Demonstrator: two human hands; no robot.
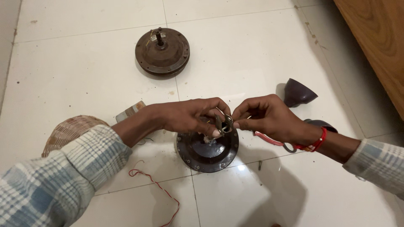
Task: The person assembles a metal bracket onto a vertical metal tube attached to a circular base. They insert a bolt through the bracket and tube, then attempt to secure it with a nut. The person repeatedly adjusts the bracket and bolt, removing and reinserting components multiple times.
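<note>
- I sit over a white tiled floor (84, 75) with small dirt specks; a wooden furniture edge (374, 38) closes the upper right corner
- The tiles are open at the upper left and at the bottom right; a second, rusty motor housing (162, 52) lies well apart, at the top
- My left hand (189, 115) pinches a small metal ring part (225, 122) above the dark round motor housing (207, 147) in the middle; fingers are closed on it
- My right hand (267, 117) meets the same part from the other side, fingertips clenched on it
- Around: a woven basket (69, 130) beside my left sleeve, a red wire (158, 189) below, red-handled pliers (269, 141) under my right wrist, a dark cone cover (299, 93) behind
</note>
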